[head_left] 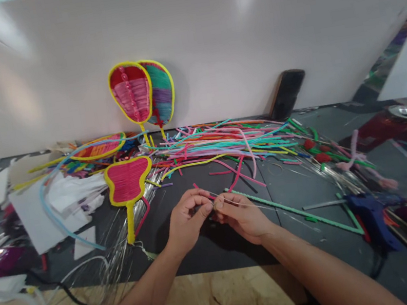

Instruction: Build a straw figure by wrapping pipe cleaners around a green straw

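My left hand (187, 223) and my right hand (243, 216) meet over the dark tabletop, fingertips nearly touching. Both are closed in a pinch on a thin wire (263, 206), whose strands trail off to the right; the exact spot they grip is hidden by the fingers. Just beyond my right hand lies a bent green pipe cleaner (290, 205). Left of my left hand is a small pink fan (130, 179) with a yellow rim and handle. Short pink pipe cleaners (236, 174) are scattered past my fingertips.
Two colourful fans (132, 94) lean on the white wall behind a pile of pipe cleaners (210, 146). A phone (287, 92) stands at the back right. Rightward are a blue glue gun (374, 220) and a red can (382, 128). Loose wires (118, 260) and white paper (43, 221) lie left.
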`<action>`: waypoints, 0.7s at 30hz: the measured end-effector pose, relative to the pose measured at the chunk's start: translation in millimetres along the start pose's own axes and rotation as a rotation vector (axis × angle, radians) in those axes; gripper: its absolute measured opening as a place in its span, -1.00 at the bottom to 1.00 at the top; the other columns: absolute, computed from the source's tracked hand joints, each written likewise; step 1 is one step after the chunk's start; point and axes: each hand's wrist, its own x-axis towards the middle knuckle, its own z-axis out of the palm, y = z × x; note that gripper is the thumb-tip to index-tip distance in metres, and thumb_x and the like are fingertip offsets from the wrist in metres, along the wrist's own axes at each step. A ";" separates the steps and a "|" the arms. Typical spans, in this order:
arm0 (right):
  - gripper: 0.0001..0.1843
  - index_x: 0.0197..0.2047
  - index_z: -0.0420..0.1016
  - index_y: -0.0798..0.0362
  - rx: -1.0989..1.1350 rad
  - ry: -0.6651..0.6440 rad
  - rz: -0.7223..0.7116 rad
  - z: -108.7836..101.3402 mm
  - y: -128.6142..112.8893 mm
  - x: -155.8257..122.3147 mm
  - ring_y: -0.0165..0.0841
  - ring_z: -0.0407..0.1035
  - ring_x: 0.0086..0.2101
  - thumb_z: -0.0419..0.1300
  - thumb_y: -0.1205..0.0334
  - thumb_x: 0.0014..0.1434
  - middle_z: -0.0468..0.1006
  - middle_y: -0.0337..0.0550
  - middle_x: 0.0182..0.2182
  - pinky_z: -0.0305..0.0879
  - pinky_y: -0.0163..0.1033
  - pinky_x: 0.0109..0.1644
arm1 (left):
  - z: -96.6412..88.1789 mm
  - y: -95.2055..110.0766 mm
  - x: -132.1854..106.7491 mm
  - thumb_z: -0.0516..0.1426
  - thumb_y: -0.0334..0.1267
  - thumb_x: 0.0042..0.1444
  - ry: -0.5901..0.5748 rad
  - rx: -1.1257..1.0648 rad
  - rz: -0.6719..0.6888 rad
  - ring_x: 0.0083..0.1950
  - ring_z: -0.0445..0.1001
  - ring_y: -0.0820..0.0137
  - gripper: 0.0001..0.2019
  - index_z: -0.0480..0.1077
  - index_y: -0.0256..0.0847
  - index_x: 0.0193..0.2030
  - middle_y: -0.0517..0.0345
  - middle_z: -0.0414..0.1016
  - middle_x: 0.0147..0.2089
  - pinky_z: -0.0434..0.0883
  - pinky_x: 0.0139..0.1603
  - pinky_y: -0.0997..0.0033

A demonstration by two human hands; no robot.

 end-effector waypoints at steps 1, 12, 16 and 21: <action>-0.70 -0.51 0.37 0.10 -0.004 0.010 -0.002 0.5 -0.1 0.0 -0.50 0.13 -0.54 0.30 0.06 0.02 0.33 -0.30 -0.61 0.05 -0.33 -0.40 | 0.1 -1.2 -0.3 0.19 -0.26 0.03 0.000 -0.021 -0.012 -0.11 0.40 0.34 -0.89 0.48 -0.23 -0.44 0.07 0.43 -0.23 0.35 -0.07 0.39; -0.77 -0.43 0.46 0.06 -0.388 0.164 -0.233 -3.4 -10.1 0.1 -0.44 0.22 -0.47 0.24 0.05 0.05 0.39 -0.26 -0.53 0.17 -0.29 -0.34 | 6.4 -9.9 -0.2 0.26 -0.21 -0.04 -0.021 -0.389 -0.208 -0.13 0.45 0.35 -0.72 0.46 -0.23 -0.16 0.05 0.50 -0.20 0.38 -0.06 0.34; -0.85 -0.40 0.52 0.01 -0.382 0.216 -0.296 -5.6 -7.0 1.2 -0.37 0.30 -0.33 0.27 0.11 0.03 0.44 -0.16 -0.36 0.25 -0.25 -0.23 | 12.2 -2.2 -0.3 0.30 -0.18 -0.10 -0.087 -0.466 -0.312 -0.24 0.45 0.41 -0.69 0.41 -0.24 -0.23 0.13 0.49 -0.28 0.42 -0.14 0.36; -0.88 -0.41 0.59 -0.05 -0.334 0.215 -0.280 -4.6 -4.8 1.6 -0.26 0.22 -0.03 0.32 0.12 -0.03 0.39 -0.12 -0.22 0.23 -0.23 -0.09 | 12.1 0.6 -0.8 0.30 -0.21 -0.10 -0.128 -0.488 -0.329 -0.28 0.43 0.49 -0.70 0.35 -0.23 -0.24 0.20 0.47 -0.31 0.37 -0.19 0.47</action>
